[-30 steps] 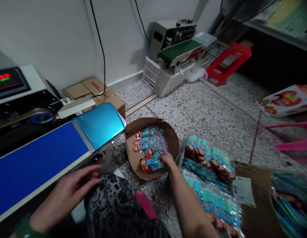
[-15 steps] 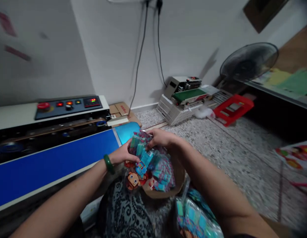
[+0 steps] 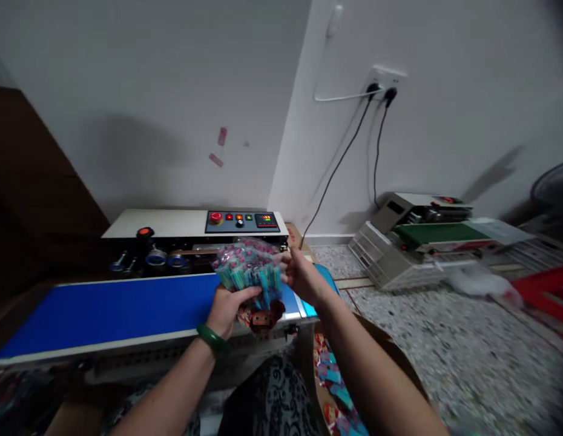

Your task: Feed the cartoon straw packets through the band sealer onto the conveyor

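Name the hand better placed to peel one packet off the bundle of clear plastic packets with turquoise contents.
Probably the right hand: it is at the right edge of the bundle, while the left hand grips it, thumb across the front.

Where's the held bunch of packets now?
In the head view, the packets are just left of centre, in the left hand by the blue belt, the right hand beside them.
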A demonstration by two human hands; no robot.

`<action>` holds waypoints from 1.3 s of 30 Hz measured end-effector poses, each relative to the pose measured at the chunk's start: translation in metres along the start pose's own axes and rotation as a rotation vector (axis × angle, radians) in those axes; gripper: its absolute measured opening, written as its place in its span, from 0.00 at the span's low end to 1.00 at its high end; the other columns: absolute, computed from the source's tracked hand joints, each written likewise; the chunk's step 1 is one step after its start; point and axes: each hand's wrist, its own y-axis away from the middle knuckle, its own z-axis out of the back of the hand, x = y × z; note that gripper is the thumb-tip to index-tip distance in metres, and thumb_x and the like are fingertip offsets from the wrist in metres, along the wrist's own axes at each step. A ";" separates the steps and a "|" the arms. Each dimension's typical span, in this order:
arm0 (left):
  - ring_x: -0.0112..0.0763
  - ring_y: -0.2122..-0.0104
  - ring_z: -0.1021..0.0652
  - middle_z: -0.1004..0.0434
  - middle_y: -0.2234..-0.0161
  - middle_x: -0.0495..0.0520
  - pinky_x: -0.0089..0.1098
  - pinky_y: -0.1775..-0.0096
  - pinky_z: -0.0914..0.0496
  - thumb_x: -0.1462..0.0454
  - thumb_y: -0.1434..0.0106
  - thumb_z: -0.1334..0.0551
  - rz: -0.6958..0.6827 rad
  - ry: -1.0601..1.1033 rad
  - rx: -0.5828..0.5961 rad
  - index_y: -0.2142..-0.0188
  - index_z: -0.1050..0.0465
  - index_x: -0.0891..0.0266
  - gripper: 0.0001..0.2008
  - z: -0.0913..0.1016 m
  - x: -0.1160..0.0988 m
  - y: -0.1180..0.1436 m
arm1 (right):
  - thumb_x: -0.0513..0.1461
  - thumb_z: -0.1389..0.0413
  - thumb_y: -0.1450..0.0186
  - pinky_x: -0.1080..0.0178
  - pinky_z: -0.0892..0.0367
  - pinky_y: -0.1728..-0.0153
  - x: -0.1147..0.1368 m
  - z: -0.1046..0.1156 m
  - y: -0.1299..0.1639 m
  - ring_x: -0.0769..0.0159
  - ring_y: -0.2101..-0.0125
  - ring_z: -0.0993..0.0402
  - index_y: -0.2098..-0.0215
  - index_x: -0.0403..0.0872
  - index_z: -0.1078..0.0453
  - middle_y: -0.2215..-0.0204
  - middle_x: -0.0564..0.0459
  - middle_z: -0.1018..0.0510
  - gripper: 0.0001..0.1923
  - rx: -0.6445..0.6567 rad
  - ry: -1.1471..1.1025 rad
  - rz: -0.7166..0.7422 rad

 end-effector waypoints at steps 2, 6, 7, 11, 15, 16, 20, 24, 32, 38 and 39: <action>0.41 0.67 0.22 0.21 0.67 0.57 0.37 0.64 0.29 0.65 0.59 0.30 -0.009 0.042 -0.115 0.66 0.25 0.68 0.18 0.007 -0.008 0.000 | 0.50 0.41 0.50 0.61 0.35 0.60 -0.007 -0.018 0.006 0.62 0.62 0.30 0.59 0.47 0.32 0.64 0.51 0.25 0.24 0.025 0.013 0.090; 0.42 0.65 0.22 0.21 0.66 0.57 0.36 0.63 0.29 0.63 0.57 0.31 -0.002 0.067 -0.140 0.64 0.25 0.67 0.18 0.020 -0.020 0.004 | 0.41 0.35 0.57 0.60 0.38 0.54 -0.029 -0.049 0.011 0.61 0.57 0.32 0.49 0.50 0.40 0.57 0.54 0.28 0.37 -0.090 0.110 0.163; 0.42 0.65 0.22 0.21 0.65 0.57 0.36 0.63 0.29 0.63 0.57 0.31 0.000 0.062 -0.114 0.63 0.26 0.66 0.19 0.024 -0.022 0.006 | 0.40 0.36 0.55 0.60 0.37 0.54 -0.033 -0.054 0.011 0.61 0.57 0.32 0.50 0.50 0.39 0.57 0.54 0.27 0.35 -0.094 0.096 0.160; 0.41 0.65 0.23 0.21 0.67 0.55 0.36 0.63 0.29 0.65 0.57 0.31 0.003 0.019 -0.010 0.61 0.26 0.64 0.21 0.035 -0.029 0.010 | 0.37 0.40 0.52 0.59 0.37 0.54 -0.034 -0.056 0.010 0.61 0.58 0.31 0.54 0.49 0.35 0.59 0.54 0.26 0.26 -0.014 -0.020 0.149; 0.42 0.62 0.24 0.21 0.67 0.54 0.35 0.61 0.30 0.66 0.57 0.31 0.002 0.091 0.068 0.61 0.26 0.63 0.21 0.036 -0.026 0.010 | 0.34 0.42 0.52 0.59 0.40 0.52 -0.028 -0.052 0.010 0.61 0.55 0.33 0.54 0.48 0.35 0.57 0.54 0.28 0.25 0.027 -0.003 0.188; 0.41 0.62 0.23 0.21 0.67 0.54 0.35 0.61 0.29 0.66 0.57 0.31 0.015 0.114 0.071 0.60 0.26 0.63 0.21 0.036 -0.024 0.009 | 0.33 0.41 0.52 0.60 0.40 0.52 -0.029 -0.052 0.010 0.61 0.55 0.34 0.54 0.48 0.36 0.56 0.54 0.28 0.26 -0.005 0.012 0.205; 0.38 0.66 0.23 0.21 0.69 0.53 0.34 0.62 0.29 0.68 0.56 0.32 0.035 0.183 0.034 0.60 0.27 0.63 0.21 0.035 -0.018 0.006 | 0.34 0.39 0.54 0.63 0.36 0.60 -0.044 -0.055 0.011 0.64 0.62 0.31 0.59 0.48 0.39 0.63 0.55 0.28 0.25 -0.178 -0.026 0.222; 0.39 0.65 0.23 0.21 0.70 0.52 0.35 0.61 0.30 0.68 0.58 0.31 0.036 0.222 0.019 0.60 0.27 0.63 0.22 0.033 -0.010 0.006 | 0.39 0.43 0.47 0.66 0.36 0.65 -0.055 -0.055 0.014 0.67 0.68 0.32 0.67 0.45 0.35 0.71 0.54 0.27 0.10 -0.196 -0.062 0.204; 0.40 0.63 0.23 0.22 0.65 0.54 0.40 0.57 0.31 0.70 0.56 0.32 0.011 0.256 -0.069 0.58 0.28 0.65 0.23 0.027 0.001 0.001 | 0.42 0.47 0.41 0.68 0.38 0.65 -0.062 -0.055 0.011 0.68 0.68 0.33 0.68 0.45 0.30 0.71 0.56 0.27 0.09 -0.246 -0.102 0.193; 0.37 0.66 0.22 0.21 0.68 0.52 0.36 0.60 0.29 0.70 0.57 0.31 0.005 0.237 -0.100 0.56 0.29 0.65 0.25 0.038 0.002 -0.002 | 0.44 0.45 0.43 0.70 0.37 0.73 -0.074 -0.041 0.009 0.74 0.77 0.34 0.70 0.47 0.35 0.74 0.59 0.27 0.08 -0.501 -0.533 0.154; 0.37 0.66 0.22 0.21 0.69 0.52 0.36 0.61 0.28 0.70 0.57 0.31 0.013 0.237 -0.101 0.56 0.29 0.65 0.25 0.039 0.002 -0.002 | 0.44 0.45 0.43 0.70 0.37 0.73 -0.075 -0.035 0.009 0.74 0.77 0.33 0.69 0.47 0.36 0.74 0.59 0.27 0.09 -0.500 -0.560 0.145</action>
